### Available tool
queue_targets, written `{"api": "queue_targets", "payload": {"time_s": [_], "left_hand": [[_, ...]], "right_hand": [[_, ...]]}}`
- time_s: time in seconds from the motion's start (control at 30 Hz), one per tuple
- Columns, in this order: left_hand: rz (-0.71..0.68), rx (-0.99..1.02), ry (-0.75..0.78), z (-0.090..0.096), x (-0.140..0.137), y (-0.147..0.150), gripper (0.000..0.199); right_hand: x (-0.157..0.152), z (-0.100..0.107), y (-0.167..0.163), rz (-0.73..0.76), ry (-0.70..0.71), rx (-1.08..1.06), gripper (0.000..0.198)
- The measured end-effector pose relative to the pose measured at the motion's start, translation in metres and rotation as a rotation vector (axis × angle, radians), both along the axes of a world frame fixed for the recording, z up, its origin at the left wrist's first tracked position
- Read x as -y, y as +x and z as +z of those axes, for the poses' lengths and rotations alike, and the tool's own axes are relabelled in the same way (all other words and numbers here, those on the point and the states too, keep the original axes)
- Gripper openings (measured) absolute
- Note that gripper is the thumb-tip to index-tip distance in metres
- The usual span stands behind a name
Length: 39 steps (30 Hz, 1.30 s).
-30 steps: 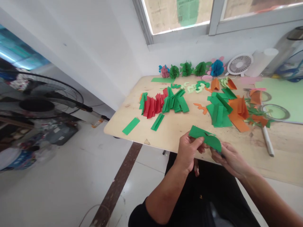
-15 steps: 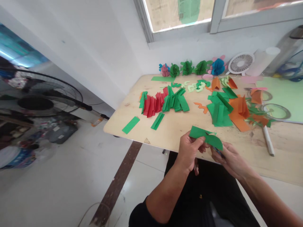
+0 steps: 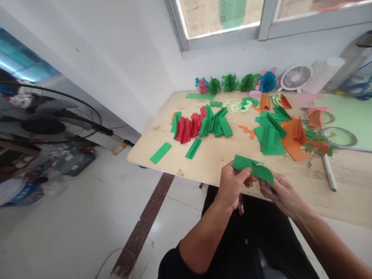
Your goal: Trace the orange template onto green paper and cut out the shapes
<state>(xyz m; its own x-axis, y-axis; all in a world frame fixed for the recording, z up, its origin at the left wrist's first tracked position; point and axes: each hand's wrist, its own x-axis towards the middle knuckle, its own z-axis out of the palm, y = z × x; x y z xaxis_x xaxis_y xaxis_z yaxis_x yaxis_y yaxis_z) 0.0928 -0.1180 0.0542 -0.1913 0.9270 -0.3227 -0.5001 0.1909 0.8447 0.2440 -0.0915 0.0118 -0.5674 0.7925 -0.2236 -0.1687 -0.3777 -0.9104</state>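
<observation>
My left hand (image 3: 231,186) pinches a green piece of paper (image 3: 247,163) between thumb and fingers, just above the table's front edge. A slit runs into the paper, and its right part curves down in a rounded flap. Below this flap, my right hand (image 3: 280,190) is closed around scissors (image 3: 267,185); the fingers and the green paper hide most of them. Left of my hands lie a folded green strip (image 3: 193,148) and a flat green strip (image 3: 161,153).
Folded red papers (image 3: 188,128) and green papers (image 3: 216,122) stand mid-table. More green (image 3: 270,135) and orange sheets (image 3: 293,135) lie on the right, near tape rolls (image 3: 340,137) and a white stick (image 3: 329,174). Paper figures (image 3: 229,83) and a small fan (image 3: 296,78) line the wall.
Hardly anything differs. The rounded flap of the green paper and my right hand have shifted very slightly; my left hand keeps its hold.
</observation>
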Motion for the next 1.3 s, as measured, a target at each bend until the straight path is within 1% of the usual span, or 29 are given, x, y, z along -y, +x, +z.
{"api": "queue_targets", "payload": {"time_s": [0.17,0.33,0.47,0.73,1.07,1.3], "left_hand": [[0.003,-0.003,-0.003,0.0,0.0,0.0,0.018],[-0.005,-0.012,0.002,0.001,0.0,0.0,0.015],[-0.009,-0.01,0.001,0.002,0.001,0.0,0.015],[0.007,0.003,0.0,0.003,0.0,0.001,0.015],[0.0,-0.007,-0.004,0.004,0.0,0.001,0.015],[-0.014,-0.007,-0.009,0.003,0.0,-0.001,0.019]], "right_hand": [[0.002,0.004,-0.001,-0.014,0.011,0.016,0.039],[-0.001,-0.001,0.002,0.031,-0.046,0.002,0.039],[-0.004,-0.004,0.003,0.043,-0.053,-0.007,0.038],[-0.003,-0.004,0.003,0.062,-0.059,-0.015,0.038],[-0.006,-0.004,0.006,0.079,-0.026,0.0,0.037],[-0.01,-0.004,0.008,0.093,0.005,0.017,0.04]]}}
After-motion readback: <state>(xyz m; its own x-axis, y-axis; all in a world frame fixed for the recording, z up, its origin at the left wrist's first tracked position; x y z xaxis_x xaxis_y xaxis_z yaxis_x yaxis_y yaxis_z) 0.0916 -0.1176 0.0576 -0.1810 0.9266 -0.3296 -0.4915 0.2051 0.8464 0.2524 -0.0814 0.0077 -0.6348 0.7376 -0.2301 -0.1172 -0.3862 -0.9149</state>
